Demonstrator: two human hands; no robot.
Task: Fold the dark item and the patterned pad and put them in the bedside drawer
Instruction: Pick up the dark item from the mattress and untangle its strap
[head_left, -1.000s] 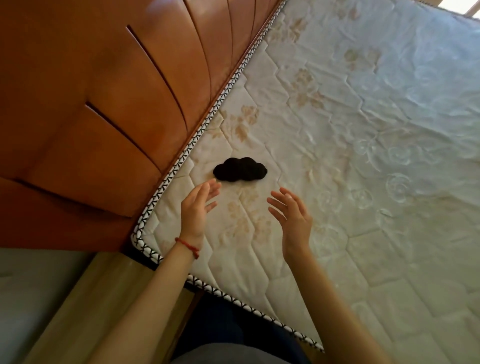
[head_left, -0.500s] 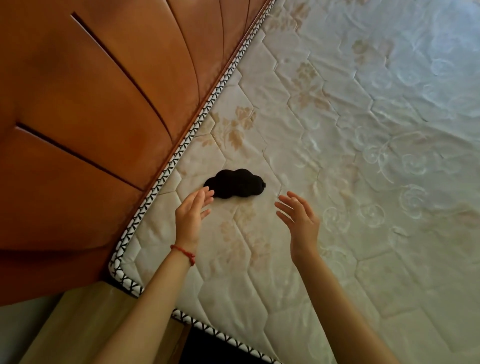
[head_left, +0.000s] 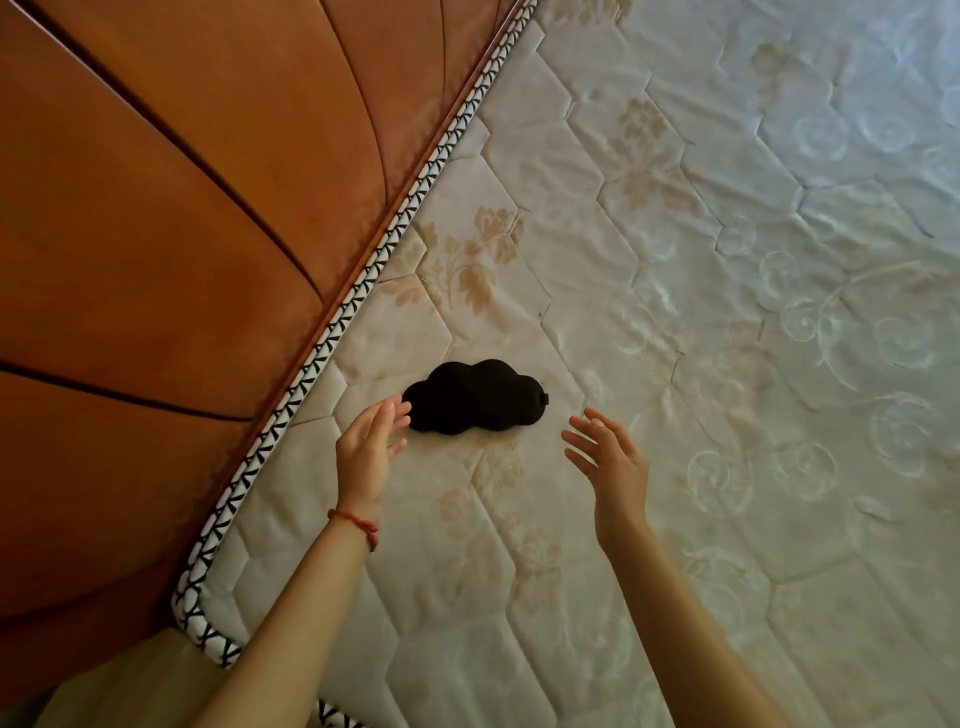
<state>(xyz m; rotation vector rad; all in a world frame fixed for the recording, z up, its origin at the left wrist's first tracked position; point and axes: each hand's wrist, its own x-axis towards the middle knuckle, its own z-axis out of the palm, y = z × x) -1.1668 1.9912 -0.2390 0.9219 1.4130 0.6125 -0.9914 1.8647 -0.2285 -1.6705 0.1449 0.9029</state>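
Observation:
A dark, cloud-shaped soft item lies flat on the quilted mattress, close to the headboard. My left hand is open, with a red string on the wrist, and its fingertips reach the item's left end. My right hand is open too, fingers spread, a short way to the right of the item and below it, apart from it. No patterned pad and no drawer are in view.
A tall orange-brown wooden headboard fills the left side. The mattress has a black-and-white piped edge running along it. A light wooden surface shows at the bottom left, beyond the mattress corner.
Both hands have moved forward towards the dark item. The left fingertips are now at its left end. The view has shifted closer to the mattress.

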